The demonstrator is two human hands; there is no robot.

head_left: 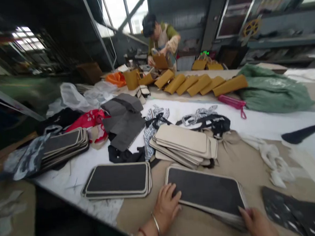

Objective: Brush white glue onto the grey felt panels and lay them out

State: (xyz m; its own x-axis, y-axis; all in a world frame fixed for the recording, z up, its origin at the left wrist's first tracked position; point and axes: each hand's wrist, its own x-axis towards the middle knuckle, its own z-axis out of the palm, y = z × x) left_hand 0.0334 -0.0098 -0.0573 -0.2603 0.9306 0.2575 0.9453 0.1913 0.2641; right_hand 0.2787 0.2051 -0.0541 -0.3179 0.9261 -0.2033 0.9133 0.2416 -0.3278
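Observation:
A stack of dark rectangular panels with cream edging (207, 188) lies at the near middle of the table. My left hand (167, 206), with a bangle and a red cord at the wrist, grips the stack's left end, fingers at the edge and thumb on top. At the near right corner my right hand (257, 222) is closed on the stack, its thumb above and its other fingers mostly hidden. To the left lies a second stack of dark panels (117, 179). Just behind sits an uneven pile of cream panels (182, 139).
A third dark panel stack (64, 141) lies far left. Grey sheets (124, 116), black straps (216, 125) and a green bag (273, 89) are spread behind. Mustard-coloured pieces (189, 84) line the far side, where another person (160, 39) handles one. Black sheets (293, 209) lie at right.

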